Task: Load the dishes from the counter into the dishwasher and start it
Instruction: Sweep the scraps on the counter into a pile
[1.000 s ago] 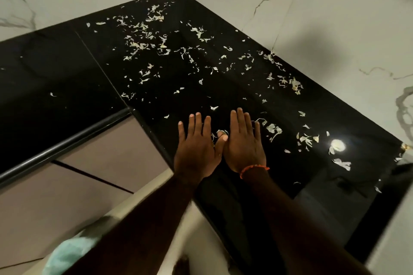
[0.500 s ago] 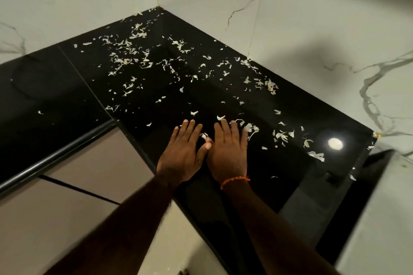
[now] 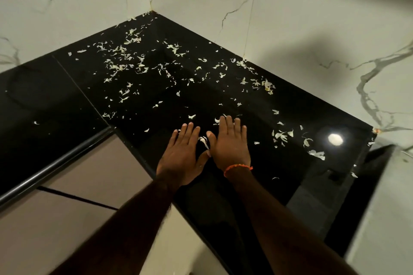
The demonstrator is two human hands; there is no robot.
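Dishes: none in view; no dishwasher in view either, so where the task's things are cannot be told from this view.

Counter (image 3: 67, 100): black, glossy, L-shaped, set into a corner of marbled walls (image 3: 312, 29). Left run nearly bare but for one scrap.

Rail (image 3: 55, 165): dark bar along the left counter edge, beige cabinet fronts (image 3: 89, 174) beneath.

Peelings (image 3: 120, 67): pale, thin scraps, strewn thickly toward the corner, thinner toward the front edge and right end.

Left hand (image 3: 182, 157): flat, palm down, fingers straight and close together, resting on the counter near its front edge.

Right hand (image 3: 231, 145): likewise flat and spread on the counter, holding nothing; orange band (image 3: 238, 167) at the wrist. Thumbs nearly meet, with a few scraps lying between the hands. Judgement: the paired flat palms suit raking the litter together, a clearing step rather than loading.

Light reflection (image 3: 335, 139): bright round spot on the gloss at the right end, larger scraps just beside it.

Obstructions: nothing stands on the counter; scattered scraps are the only things near the hands. A dark gap (image 3: 357, 196) drops away past the right end.
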